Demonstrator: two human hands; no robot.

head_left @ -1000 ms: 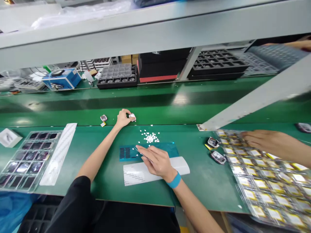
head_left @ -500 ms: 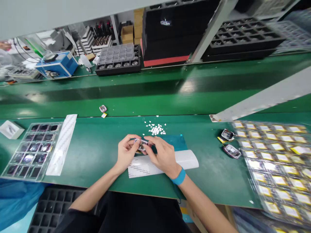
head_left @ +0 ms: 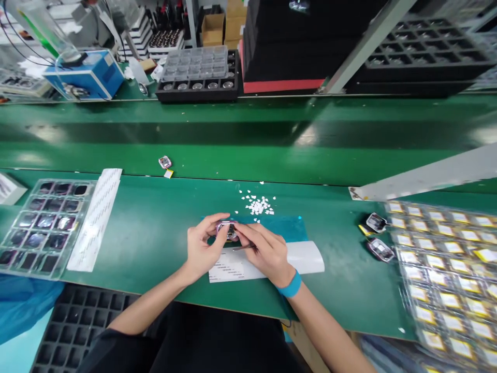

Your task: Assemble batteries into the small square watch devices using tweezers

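My left hand [head_left: 205,242] grips a small smartwatch case [head_left: 232,231], thumb on its near side and fingers behind. Its inner electronics face up. My right hand [head_left: 267,249] pinches the right edge of the same case. A thin dark tool [head_left: 244,247], perhaps tweezers, juts from under the right fingers; its grip is hidden. Below both hands lies a white printed backing sheet [head_left: 229,270], its right end curling up, over a blue-green film [head_left: 289,226]. Small white stickers or scraps [head_left: 259,206] are scattered just beyond the hands.
At left are a clear tray of dark screens [head_left: 50,220] and a white strip [head_left: 95,223]. Two open watch cases [head_left: 380,249] sit beside a tray of yellow-edged batteries [head_left: 438,259]. Another case [head_left: 164,162] lies farther back. A slanted white post [head_left: 427,171] crosses the right side.
The view has shifted slightly. The watch case is tilted differently between my hands, and my right fingers have moved onto its right edge. The thin tool now shows beneath them.
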